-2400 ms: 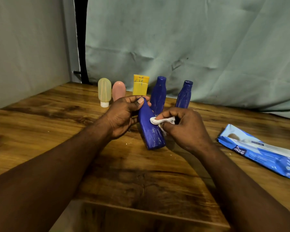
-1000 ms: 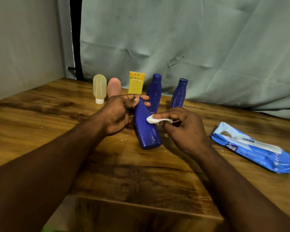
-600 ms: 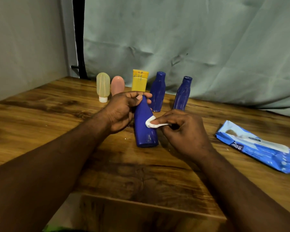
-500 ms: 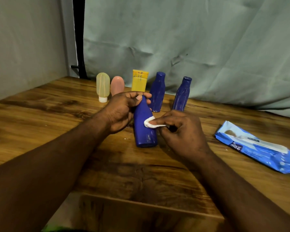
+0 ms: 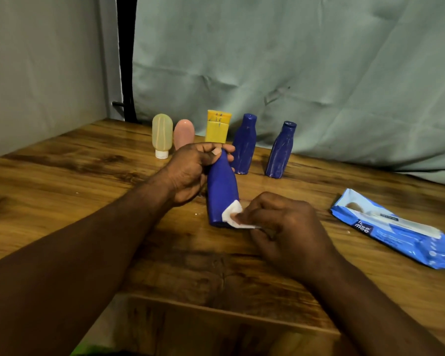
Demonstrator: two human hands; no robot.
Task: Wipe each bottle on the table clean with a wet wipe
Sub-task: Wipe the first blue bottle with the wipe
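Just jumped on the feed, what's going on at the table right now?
A person is cleaning a blue bottle: the left hand grips its neck, and the right hand pinches a wet wipe against its lower end. Two more blue bottles, a yellow tube, a pink bottle and a pale yellow bottle stand behind. The wipes pack lies to the right.

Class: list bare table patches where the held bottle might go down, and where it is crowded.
Bare table: the left side beside the left arm; the near middle between the forearms; the strip between the rightmost blue bottle and the wipes pack. Crowded: the back row of bottles, and the centre around the left hand and right hand.
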